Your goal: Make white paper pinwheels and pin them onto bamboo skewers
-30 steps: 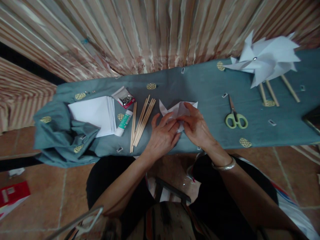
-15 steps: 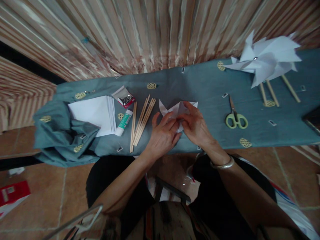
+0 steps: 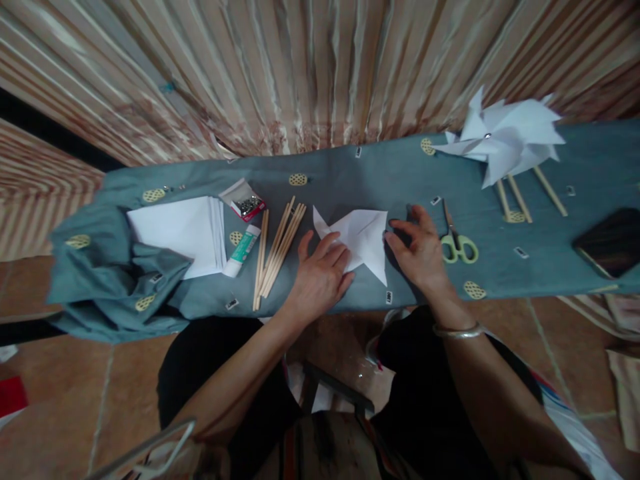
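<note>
A white paper pinwheel piece (image 3: 369, 230), with pointed, partly folded corners, lies on the cloth in front of me. My left hand (image 3: 320, 270) rests on its left part, fingers pressing down on the paper and thumb spread away to the side. Under those fingers, the paper's middle is hidden. My right hand (image 3: 417, 250) is just past the paper's right edge, fingers apart and nothing in them. Close to the right of it lie green-handled scissors (image 3: 459, 248). Left of my left hand are several wooden sticks (image 3: 283, 253).
A glue stick (image 3: 241, 251), an open box of small metal pins (image 3: 244, 200) and a stack of white paper (image 3: 183, 233) lie to the left. Assembled white pinwheels (image 3: 520, 133) on sticks lie at the right back, with a dark phone-like object (image 3: 613, 243) nearer the right end.
My right hand has let go of the paper and moved right, its fingers spreading. The paper's right side now lies uncovered. My left hand stays on the paper. The whole view has shifted slightly.
</note>
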A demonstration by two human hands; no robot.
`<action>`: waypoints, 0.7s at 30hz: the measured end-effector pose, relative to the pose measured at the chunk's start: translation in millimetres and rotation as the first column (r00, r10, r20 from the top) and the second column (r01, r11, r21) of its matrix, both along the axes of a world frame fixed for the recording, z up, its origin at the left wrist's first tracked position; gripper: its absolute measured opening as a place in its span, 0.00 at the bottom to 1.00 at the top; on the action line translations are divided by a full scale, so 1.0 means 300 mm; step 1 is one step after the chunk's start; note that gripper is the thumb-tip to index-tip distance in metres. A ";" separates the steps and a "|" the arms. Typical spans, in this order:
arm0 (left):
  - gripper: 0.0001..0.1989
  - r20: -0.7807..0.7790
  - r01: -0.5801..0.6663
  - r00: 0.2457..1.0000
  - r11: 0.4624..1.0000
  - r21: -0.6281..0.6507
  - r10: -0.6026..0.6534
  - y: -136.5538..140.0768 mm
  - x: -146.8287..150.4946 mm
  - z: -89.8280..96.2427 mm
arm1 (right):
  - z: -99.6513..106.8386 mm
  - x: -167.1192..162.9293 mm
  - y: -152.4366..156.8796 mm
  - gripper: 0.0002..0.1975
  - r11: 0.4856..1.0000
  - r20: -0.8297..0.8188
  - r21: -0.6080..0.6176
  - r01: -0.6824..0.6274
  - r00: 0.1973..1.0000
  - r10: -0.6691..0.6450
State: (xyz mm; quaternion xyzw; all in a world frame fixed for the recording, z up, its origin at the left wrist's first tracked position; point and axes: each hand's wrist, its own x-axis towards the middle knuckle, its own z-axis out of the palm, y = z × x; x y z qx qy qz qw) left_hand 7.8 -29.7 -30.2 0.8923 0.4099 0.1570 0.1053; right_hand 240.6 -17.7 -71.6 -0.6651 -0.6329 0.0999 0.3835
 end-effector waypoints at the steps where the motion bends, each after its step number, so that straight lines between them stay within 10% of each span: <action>1: 0.13 0.002 0.002 1.000 1.000 0.003 -0.002 0.000 0.000 -0.001 | -0.007 -0.009 0.003 0.17 1.000 -0.007 0.006 -0.001 1.000 0.001; 12: 0.13 0.004 0.010 1.000 1.000 -0.005 -0.010 0.002 -0.002 0.001 | -0.035 -0.048 0.049 0.09 0.995 -0.123 0.080 0.064 0.991 -0.054; 21: 0.14 -0.003 0.012 1.000 1.000 -0.014 -0.012 -0.001 -0.002 -0.002 | 0.088 -0.114 -0.005 0.06 0.992 0.010 0.095 -0.081 0.997 0.080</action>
